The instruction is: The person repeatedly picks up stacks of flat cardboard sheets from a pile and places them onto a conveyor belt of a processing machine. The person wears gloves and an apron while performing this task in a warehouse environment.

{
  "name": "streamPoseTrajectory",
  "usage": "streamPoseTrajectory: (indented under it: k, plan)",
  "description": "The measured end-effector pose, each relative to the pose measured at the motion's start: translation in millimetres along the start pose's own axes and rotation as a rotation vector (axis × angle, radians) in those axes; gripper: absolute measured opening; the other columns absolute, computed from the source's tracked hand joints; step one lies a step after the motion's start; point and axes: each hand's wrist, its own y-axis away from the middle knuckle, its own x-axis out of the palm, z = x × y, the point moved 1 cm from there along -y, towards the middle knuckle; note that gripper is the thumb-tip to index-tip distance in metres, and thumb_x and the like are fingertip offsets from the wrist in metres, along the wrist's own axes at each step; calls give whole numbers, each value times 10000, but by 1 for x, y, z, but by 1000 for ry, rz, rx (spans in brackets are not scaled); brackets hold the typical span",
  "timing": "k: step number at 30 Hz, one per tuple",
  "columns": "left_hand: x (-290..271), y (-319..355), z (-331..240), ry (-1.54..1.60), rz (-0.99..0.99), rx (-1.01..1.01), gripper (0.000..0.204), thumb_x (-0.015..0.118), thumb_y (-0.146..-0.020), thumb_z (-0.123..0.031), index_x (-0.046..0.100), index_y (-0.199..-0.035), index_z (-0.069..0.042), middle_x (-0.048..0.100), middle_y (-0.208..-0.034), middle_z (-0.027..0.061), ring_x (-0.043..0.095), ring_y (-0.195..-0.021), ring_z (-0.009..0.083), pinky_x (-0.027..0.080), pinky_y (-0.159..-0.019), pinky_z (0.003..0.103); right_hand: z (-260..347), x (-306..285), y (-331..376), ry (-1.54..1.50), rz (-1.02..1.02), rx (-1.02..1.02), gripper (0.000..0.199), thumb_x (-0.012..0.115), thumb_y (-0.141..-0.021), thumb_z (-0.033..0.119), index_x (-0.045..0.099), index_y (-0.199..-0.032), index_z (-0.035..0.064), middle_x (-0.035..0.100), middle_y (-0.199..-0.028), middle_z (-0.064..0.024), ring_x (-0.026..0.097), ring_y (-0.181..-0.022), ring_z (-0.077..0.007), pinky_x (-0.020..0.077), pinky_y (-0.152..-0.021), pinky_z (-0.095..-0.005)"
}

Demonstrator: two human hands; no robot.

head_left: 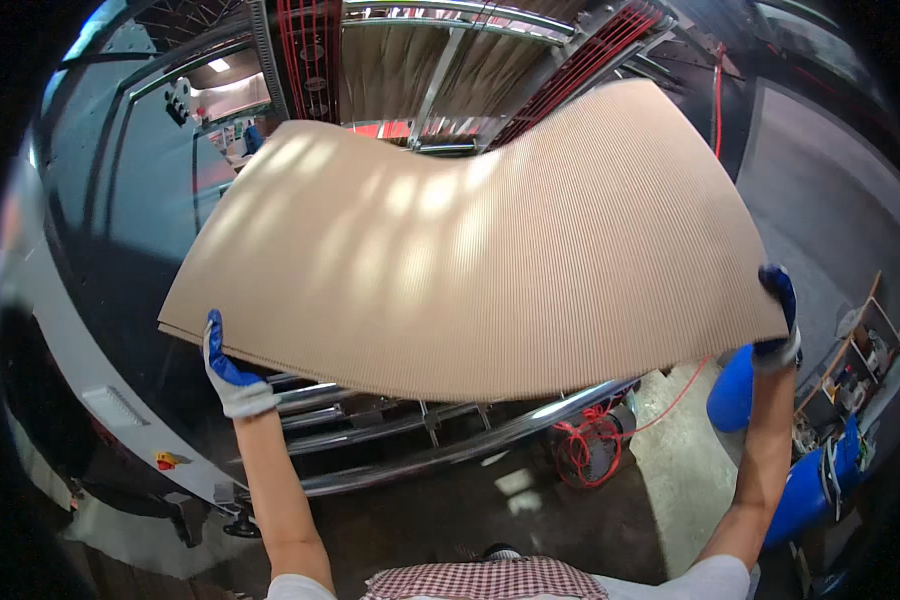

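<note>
A checked garment (485, 580) is seen nearest, at the lower edge, with two bare forearms rising from it. The left hand (232, 372), in a blue and white glove, is closed on the near left corner of a large sheet of corrugated cardboard (480, 250). The right hand (778, 322), gloved alike, is clamped on the sheet's near right corner. The sheet is held up in the air between the two hands, spread flat and wide, ribs running near to far. Below it, shiny metal rails (440, 440) are crossed from left to right, and a coil of red cable (585, 445) is seen just beside them. Blue drums (735, 390) are stood to the right. Beyond the sheet, red-wired machine framing (310, 55) is visible.
</note>
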Motion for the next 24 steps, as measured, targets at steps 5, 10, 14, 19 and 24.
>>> streamPoseTrajectory:
  k: [5, 10, 14, 19, 24]
  plan:
    - [29, -57, 94, 107, -108, -52, 425, 621, -906, -281, 543, -1254, -51, 604, -1202, 101, 571, -1106, 246, 463, -951, 405, -106, -104, -142, 131, -363, 113, 213, 530, -933, 127, 605, -1114, 42, 649, -1079, -72, 618, -989, -180, 486, -891, -321]
    - [-12, -90, 217, 161, -231, -308, 509, 664, -862, -318, 528, -1300, -97, 563, -1295, 98, 499, -1202, 291, 367, -1045, 453, -268, -210, -214, -207, -282, 425, 240, 591, -889, 122, 621, -1112, 39, 642, -1117, -76, 615, -1039, -200, 469, -965, -351]
    - [-28, -71, 274, -63, -408, -473, 522, 700, -832, -206, 518, -1311, -107, 544, -1310, 108, 485, -1227, 318, 401, -1036, 495, -369, -261, -199, 382, -392, 1041, 427, 681, -834, 333, 628, -1229, 183, 614, -1214, -99, 519, -1175, -237, 376, -966, -528]
    - [-23, -71, 259, -7, -337, -455, 493, 649, -867, -156, 482, -1323, -70, 545, -1291, 134, 493, -1225, 326, 370, -1067, 495, -421, -284, -193, 97, -397, 1024, 357, 682, -850, 270, 642, -1109, 28, 690, -990, -113, 662, -862, -223, 520, -799, -377]
    - [1, -86, 282, -282, -533, -462, 563, 716, -846, -275, 478, -1311, -64, 574, -1218, 128, 541, -1148, 297, 437, -996, 461, -466, -302, -259, 678, -513, 1067, 417, 626, -862, 420, 648, -1082, 67, 645, -994, -75, 594, -877, -217, 464, -819, -393]
